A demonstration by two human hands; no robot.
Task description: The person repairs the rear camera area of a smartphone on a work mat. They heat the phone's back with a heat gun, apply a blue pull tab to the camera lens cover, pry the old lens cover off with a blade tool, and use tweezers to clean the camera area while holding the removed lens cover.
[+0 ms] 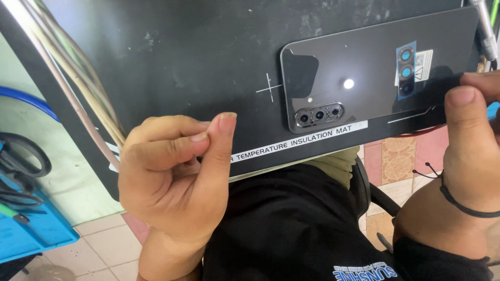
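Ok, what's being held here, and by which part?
The right hand grips the dark phone back panel at its right end. The left hand is curled, thumb against fingers; whether it pinches anything cannot be told.

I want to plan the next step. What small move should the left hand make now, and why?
Probably bring the left hand to the phone back cover's near end. Only the right hand steadies it at its far end; the left hand is curled shut, off the black mat, holding nothing visible.

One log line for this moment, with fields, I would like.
left hand: closed, holds nothing visible | right hand: fingertips on phone edge | phone: back up on black mat
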